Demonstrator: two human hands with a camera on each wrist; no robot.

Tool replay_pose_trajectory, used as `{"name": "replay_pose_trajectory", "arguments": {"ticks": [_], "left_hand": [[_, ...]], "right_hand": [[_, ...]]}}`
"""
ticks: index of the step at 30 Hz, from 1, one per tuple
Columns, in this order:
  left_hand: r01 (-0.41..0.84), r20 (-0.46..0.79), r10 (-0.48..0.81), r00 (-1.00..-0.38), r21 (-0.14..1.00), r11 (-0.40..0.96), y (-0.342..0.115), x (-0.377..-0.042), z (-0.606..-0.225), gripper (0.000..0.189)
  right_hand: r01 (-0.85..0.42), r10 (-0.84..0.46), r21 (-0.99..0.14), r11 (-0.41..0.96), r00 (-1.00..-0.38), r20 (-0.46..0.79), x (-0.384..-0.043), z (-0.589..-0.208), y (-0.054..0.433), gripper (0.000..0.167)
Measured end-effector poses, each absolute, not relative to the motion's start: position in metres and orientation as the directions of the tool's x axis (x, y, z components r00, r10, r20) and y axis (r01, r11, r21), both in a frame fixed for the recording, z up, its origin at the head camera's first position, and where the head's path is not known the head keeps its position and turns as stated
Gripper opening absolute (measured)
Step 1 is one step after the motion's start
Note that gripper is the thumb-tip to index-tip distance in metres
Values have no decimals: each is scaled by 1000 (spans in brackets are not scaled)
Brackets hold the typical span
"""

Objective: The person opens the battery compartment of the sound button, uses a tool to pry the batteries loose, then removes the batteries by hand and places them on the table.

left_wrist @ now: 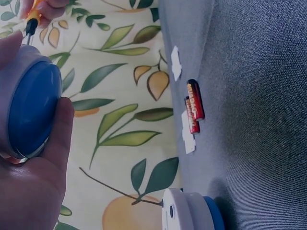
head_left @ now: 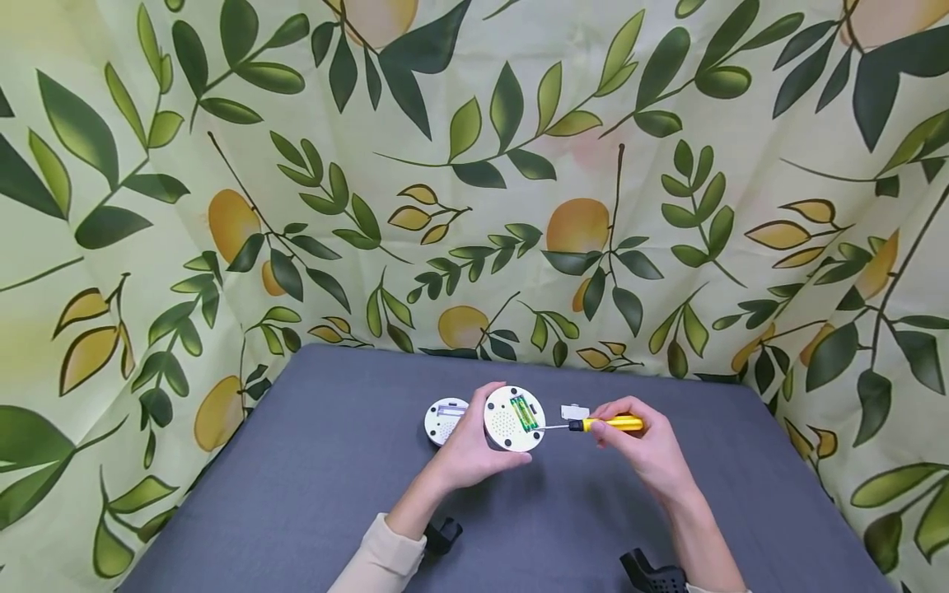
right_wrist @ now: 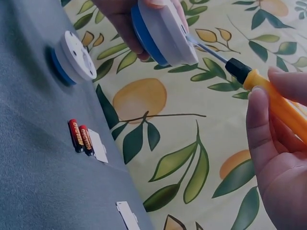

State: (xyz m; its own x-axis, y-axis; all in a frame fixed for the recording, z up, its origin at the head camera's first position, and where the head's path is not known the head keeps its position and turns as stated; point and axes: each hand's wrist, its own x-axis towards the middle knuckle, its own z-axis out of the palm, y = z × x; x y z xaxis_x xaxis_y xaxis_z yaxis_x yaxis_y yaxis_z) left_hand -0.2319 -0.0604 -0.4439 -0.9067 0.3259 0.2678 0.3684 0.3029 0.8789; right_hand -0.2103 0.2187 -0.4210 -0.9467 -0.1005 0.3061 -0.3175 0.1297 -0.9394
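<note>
My left hand (head_left: pixel 474 449) grips a round white device with a blue dome (left_wrist: pixel 36 108), its underside turned up toward the head camera. Green batteries (head_left: pixel 524 413) lie in the open compartment of that underside. Between thumb and fingers, my right hand (head_left: pixel 645 441) holds a yellow screwdriver (head_left: pixel 619 423) with a black collar. The screwdriver's metal tip is at the compartment's edge, close to the end of the batteries. A second round white and blue device (right_wrist: pixel 74 57) rests on the table, underside up, with its battery slot uncovered.
Two red and black batteries (right_wrist: pixel 79 136) lie side by side on the grey table (head_left: pixel 356 494), beside a white cover (right_wrist: pixel 99 145). Another white cover (right_wrist: pixel 126 215) lies apart from them. Leaf-patterned cloth (head_left: pixel 474 206) hangs behind and at both sides.
</note>
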Motion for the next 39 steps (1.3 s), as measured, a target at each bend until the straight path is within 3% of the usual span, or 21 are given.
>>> {"name": "replay_pose_trajectory", "arguments": {"ticks": [11, 19, 39], "left_hand": [[388, 272, 353, -895, 866, 316, -61, -231, -444, 104], [408, 276, 401, -874, 864, 295, -59, -231, -446, 104], [346, 259, 350, -900, 914, 211, -67, -237, -448, 100]], "right_hand": [[-216, -121, -955, 204, -973, 194, -204, -412, 219, 28], [-208, -124, -939, 274, -976, 180, -202, -412, 221, 26], [-426, -148, -862, 274, -904, 400, -206, -427, 216, 19]]}}
